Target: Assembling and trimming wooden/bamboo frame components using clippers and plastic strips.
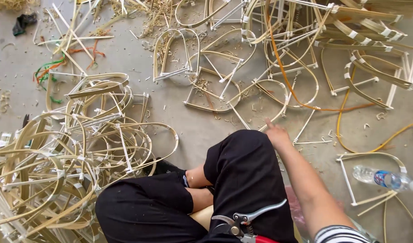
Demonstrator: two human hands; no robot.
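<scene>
I sit cross-legged in black trousers on a concrete floor (193,126). My right hand (276,132) reaches forward past my knee, fingers together, touching or just over a thin bamboo strip frame (278,96) lying on the floor. Whether it grips anything I cannot tell. Pruning shears (244,220) with grey blades and a red handle rest on my lap, jaws apart. My left hand is out of sight.
A big tangle of bent bamboo frames (71,153) lies at my left, more frames (364,49) at the far right. An orange cable (296,96) snakes across the floor. A clear plastic water bottle (384,178) lies at my right. Shavings litter the ground.
</scene>
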